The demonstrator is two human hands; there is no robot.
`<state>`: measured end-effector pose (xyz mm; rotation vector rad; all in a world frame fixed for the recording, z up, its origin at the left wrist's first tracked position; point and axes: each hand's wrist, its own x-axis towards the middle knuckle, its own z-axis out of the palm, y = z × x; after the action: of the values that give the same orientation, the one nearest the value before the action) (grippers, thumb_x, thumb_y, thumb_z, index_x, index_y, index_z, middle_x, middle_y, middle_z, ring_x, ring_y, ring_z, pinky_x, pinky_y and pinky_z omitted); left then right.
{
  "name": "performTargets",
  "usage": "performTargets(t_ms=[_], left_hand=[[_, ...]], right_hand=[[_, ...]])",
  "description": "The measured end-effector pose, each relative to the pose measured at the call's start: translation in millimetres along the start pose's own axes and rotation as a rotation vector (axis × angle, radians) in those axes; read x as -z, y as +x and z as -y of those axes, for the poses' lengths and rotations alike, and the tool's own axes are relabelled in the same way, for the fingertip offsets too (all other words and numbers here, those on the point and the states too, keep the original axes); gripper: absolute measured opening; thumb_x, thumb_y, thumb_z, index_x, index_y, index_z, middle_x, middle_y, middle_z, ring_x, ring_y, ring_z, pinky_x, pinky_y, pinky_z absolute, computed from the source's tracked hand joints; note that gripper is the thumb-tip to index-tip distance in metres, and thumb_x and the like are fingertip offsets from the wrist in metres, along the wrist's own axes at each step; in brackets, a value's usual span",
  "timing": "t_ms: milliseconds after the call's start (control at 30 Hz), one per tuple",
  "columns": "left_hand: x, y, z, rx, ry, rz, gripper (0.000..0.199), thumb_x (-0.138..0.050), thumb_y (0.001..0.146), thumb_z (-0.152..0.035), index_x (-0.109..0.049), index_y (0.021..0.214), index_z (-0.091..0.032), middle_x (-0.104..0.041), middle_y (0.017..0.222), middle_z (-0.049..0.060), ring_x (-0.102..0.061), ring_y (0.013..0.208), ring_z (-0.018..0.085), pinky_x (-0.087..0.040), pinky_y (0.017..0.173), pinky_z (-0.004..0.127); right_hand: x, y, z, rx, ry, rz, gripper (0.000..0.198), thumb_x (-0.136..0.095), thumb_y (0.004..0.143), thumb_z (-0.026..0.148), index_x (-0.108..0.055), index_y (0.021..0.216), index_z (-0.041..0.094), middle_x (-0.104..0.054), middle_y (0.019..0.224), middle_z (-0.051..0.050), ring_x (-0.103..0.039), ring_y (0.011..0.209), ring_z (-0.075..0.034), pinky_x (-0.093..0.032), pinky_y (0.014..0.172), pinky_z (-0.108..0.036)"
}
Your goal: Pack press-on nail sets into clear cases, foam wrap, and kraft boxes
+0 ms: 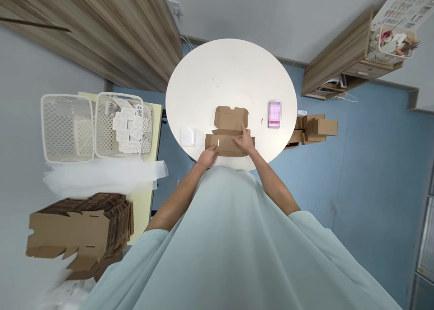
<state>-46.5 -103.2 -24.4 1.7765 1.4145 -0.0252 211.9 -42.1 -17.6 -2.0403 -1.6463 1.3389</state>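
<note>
The right hand (pixel 244 140) spreads its fingers; the left hand's (pixel 208 156), I can't tell. That cardboard box (pixel 231 121) looks light, stiffish; edges beside fingertips suit holding.

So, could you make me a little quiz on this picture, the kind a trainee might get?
1. True or false: only the left hand touches the open cardboard box.
2. What lies on the round white table, to the right of that box?
a) a blue mug
b) a pink rectangular item
c) scissors
3. Fill in: the stack of cardboard box blanks is on the person's ____ side.

Key: 1. False; the right hand touches it too. 2. b. 3. Left.
</note>
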Motion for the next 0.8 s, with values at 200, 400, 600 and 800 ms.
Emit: performTargets(t_ms=[200,400,600,800], left_hand=[[6.9,-2.5,-2.9,0.099,-0.032,-0.022,0.038,-0.067,0.093,-0.011,-0.083,0.126,-0.023,-0.065,0.164,0.009,-0.066,0.147,0.032,-0.051,0.127,0.042],[14.8,1.4,-6.5,0.239,-0.089,-0.069,0.083,-0.073,0.088,-0.013,-0.050,0.167,-0.022,-0.074,0.150,0.012,-0.076,0.128,0.029,-0.057,0.114,0.041],[26.9,13.1,-15.4,0.218,0.105,-0.009,0.088,-0.064,0.090,-0.009,-0.041,0.173,-0.030,-0.078,0.140,0.009,-0.076,0.127,0.029,-0.057,0.109,0.040],[40.1,24.9,-31.5,0.206,0.227,0.035,0.050,-0.065,0.093,-0.013,-0.070,0.141,-0.024,-0.078,0.131,0.016,-0.074,0.125,0.038,-0.056,0.107,0.046]], right_hand=[[-10.4,-41.6,-12.7,0.030,-0.140,0.125,0.138,-0.094,0.086,0.043,0.003,0.184,0.034,-0.033,0.171,-0.022,-0.054,0.152,-0.042,-0.056,0.118,-0.055],[-12.0,-59.0,-19.0,0.059,-0.204,0.172,0.145,-0.100,0.080,0.035,0.002,0.183,0.038,-0.025,0.178,-0.024,-0.051,0.155,-0.044,-0.055,0.117,-0.057],[-8.9,-52.2,-15.7,0.030,-0.226,0.147,0.138,-0.099,0.083,0.037,-0.004,0.184,0.036,-0.032,0.175,-0.024,-0.059,0.148,-0.043,-0.057,0.115,-0.054],[-9.2,-51.1,-15.1,0.018,-0.244,0.169,0.134,-0.098,0.084,0.034,-0.008,0.184,0.034,-0.029,0.178,-0.024,-0.057,0.152,-0.042,-0.055,0.118,-0.052]])
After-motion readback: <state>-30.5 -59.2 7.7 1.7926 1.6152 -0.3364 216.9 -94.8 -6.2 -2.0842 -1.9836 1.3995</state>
